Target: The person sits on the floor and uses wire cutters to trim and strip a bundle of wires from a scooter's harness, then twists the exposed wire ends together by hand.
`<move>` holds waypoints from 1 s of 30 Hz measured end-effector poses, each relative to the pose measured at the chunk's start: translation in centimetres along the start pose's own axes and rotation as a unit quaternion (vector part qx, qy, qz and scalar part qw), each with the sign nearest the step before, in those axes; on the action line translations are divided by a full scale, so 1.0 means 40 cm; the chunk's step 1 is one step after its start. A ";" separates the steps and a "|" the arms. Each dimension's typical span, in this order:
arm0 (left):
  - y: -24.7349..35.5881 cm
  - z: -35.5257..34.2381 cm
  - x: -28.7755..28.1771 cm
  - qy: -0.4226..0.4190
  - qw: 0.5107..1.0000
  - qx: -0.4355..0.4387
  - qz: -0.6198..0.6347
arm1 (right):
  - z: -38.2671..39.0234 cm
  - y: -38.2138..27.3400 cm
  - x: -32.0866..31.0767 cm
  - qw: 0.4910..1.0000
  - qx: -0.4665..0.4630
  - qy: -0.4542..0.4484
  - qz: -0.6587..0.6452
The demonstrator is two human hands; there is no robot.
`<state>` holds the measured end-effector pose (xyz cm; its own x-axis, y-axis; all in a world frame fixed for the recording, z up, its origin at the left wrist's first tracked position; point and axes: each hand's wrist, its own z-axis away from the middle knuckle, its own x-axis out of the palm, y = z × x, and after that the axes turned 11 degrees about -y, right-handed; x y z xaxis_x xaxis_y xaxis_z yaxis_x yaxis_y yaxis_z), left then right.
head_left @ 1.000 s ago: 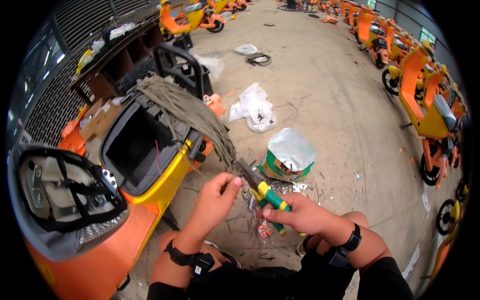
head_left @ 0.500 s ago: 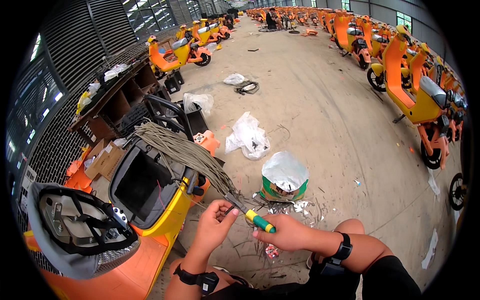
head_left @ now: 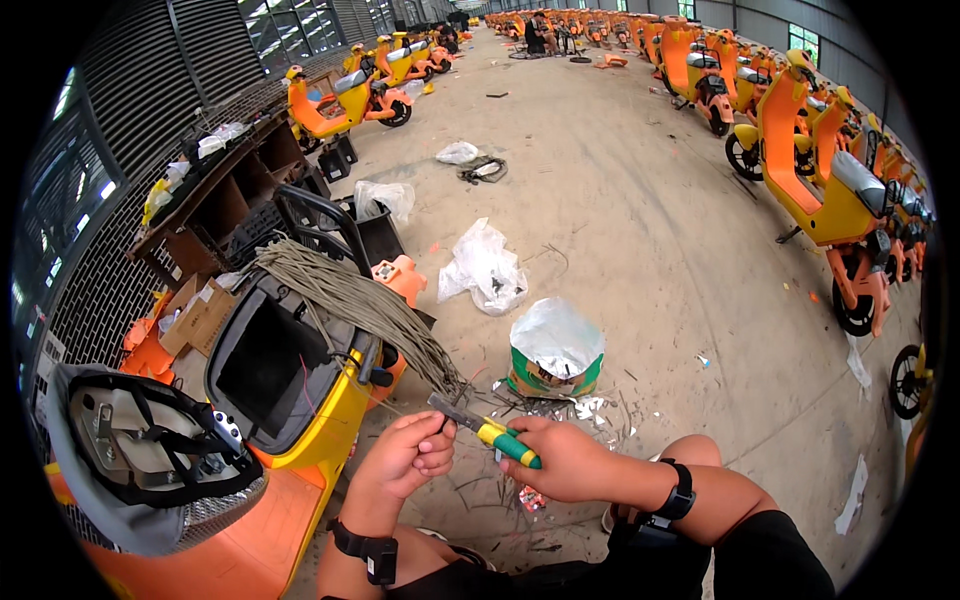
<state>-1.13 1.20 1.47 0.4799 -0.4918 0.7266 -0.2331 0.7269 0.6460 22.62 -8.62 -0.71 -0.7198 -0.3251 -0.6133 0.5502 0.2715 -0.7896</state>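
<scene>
Two handles, green with yellow bands, fill my right hand point(head_left: 560, 460), which is wrapped around the pliers point(head_left: 490, 432) just above the littered floor point(head_left: 650, 300). My left hand point(head_left: 408, 455) is closed too, thumb and fingertips pinching a thin dark piece point(head_left: 446, 424) right beside the metal nose; I can't tell whether the two touch.

I'd judge the pliers the heavier item, rigid and hard to damage, with the weight toward the steel head. The sleeves look like smooth plastic or rubber, so a sweaty palm could slip; the best hold is well back on the green part, clear of the jaws. The dark piece should be light and a bit springy, easily lost from a loose pinch, so I'd take it close to its end.

The bundle of strands point(head_left: 350, 300) lies across the rear of the yellow-and-orange scooter point(head_left: 335, 435), over the edge of the open grey compartment point(head_left: 275, 365), its loose end drooping toward the pliers' tip. Together it probably weighs a fair amount; each strand looks bendable yet stiff enough to hold a curve, and I'd gather it around the middle, since the ends splay.

In looks, the bundle is dull grey-green, long and roughly parallel, ragged at the lower end. The pliers show a dark, worn-looking grey head slanting up and left. My fingers hide most of the dark piece.
</scene>
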 end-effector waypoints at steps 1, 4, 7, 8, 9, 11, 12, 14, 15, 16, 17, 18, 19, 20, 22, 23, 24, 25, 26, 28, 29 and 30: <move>0.001 0.004 -0.007 -0.026 0.999 -0.006 0.038 | -0.001 -0.002 -0.004 1.000 -0.009 0.004 -0.007; -0.006 0.000 0.007 0.000 0.999 0.024 -0.025 | -0.002 -0.020 -0.016 1.000 0.008 0.003 -0.025; -0.045 -0.031 0.019 0.112 0.936 0.107 -0.315 | -0.002 -0.042 -0.025 0.997 0.073 0.002 -0.006; -0.057 -0.035 0.018 0.153 0.881 0.136 -0.427 | -0.006 -0.057 -0.029 0.992 0.112 -0.031 -0.038; -0.059 -0.034 0.028 0.195 0.802 0.152 -0.544 | -0.010 -0.077 -0.044 0.984 0.153 -0.061 -0.067; -0.071 -0.036 0.044 0.224 0.699 0.179 -0.656 | -0.006 -0.060 -0.035 0.981 0.156 -0.062 -0.097; -0.067 -0.030 0.049 0.240 0.634 0.191 -0.710 | -0.007 -0.061 -0.035 0.982 0.155 -0.066 -0.089; -0.068 -0.031 0.043 0.243 0.603 0.209 -0.730 | -0.010 -0.062 -0.036 0.983 0.155 -0.073 -0.073; -0.070 -0.031 0.036 0.243 0.588 0.216 -0.740 | -0.009 -0.054 -0.029 0.986 0.136 -0.064 -0.065; -0.067 -0.029 0.026 0.233 0.667 0.186 -0.683 | -0.008 -0.040 -0.019 0.990 0.117 -0.055 -0.057; -0.062 -0.024 0.015 0.221 0.738 0.154 -0.619 | -0.010 -0.031 -0.008 0.993 0.098 -0.046 -0.049; -0.060 -0.025 0.010 0.203 0.806 0.120 -0.544 | -0.007 -0.024 -0.002 0.994 0.084 -0.042 -0.051; -0.051 -0.022 0.008 0.180 0.866 0.083 -0.460 | -0.006 -0.020 0.004 0.995 0.071 -0.038 -0.052; -0.034 -0.016 0.011 0.155 0.915 0.044 -0.370 | -0.005 -0.017 0.007 0.996 0.057 -0.034 -0.053; -0.015 -0.006 0.014 0.104 0.969 0.001 -0.224 | -0.006 -0.035 -0.007 0.994 0.060 -0.053 -0.078; -0.011 -0.003 0.013 0.078 0.982 -0.008 -0.170 | -0.006 -0.041 -0.013 0.992 0.062 -0.062 -0.091; -0.009 0.004 0.010 0.055 0.991 -0.019 -0.117 | -0.006 -0.040 -0.010 0.994 0.054 -0.049 -0.085; -0.005 0.006 0.003 0.030 0.996 -0.018 -0.088 | -0.005 -0.036 -0.009 0.995 0.045 -0.036 -0.079; 0.000 0.003 -0.005 0.005 0.998 -0.017 -0.059 | -0.005 -0.035 -0.006 0.996 0.037 -0.023 -0.073; -0.011 -0.005 0.001 0.036 0.994 0.017 -0.098 | -0.009 -0.058 -0.018 0.993 0.081 -0.037 -0.078; -0.026 -0.012 0.020 0.091 0.980 0.050 -0.170 | -0.016 -0.068 -0.026 0.990 0.103 -0.043 -0.080; -0.044 -0.022 0.033 0.142 0.958 0.079 -0.237 | -0.016 -0.069 -0.029 0.991 0.112 -0.031 -0.072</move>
<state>0.65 -0.33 1.09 0.7688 -0.5824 0.2640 -0.0460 0.3614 0.9313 21.66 -8.40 2.20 -0.7739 -0.4025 -0.4890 0.5295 0.0125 -0.8482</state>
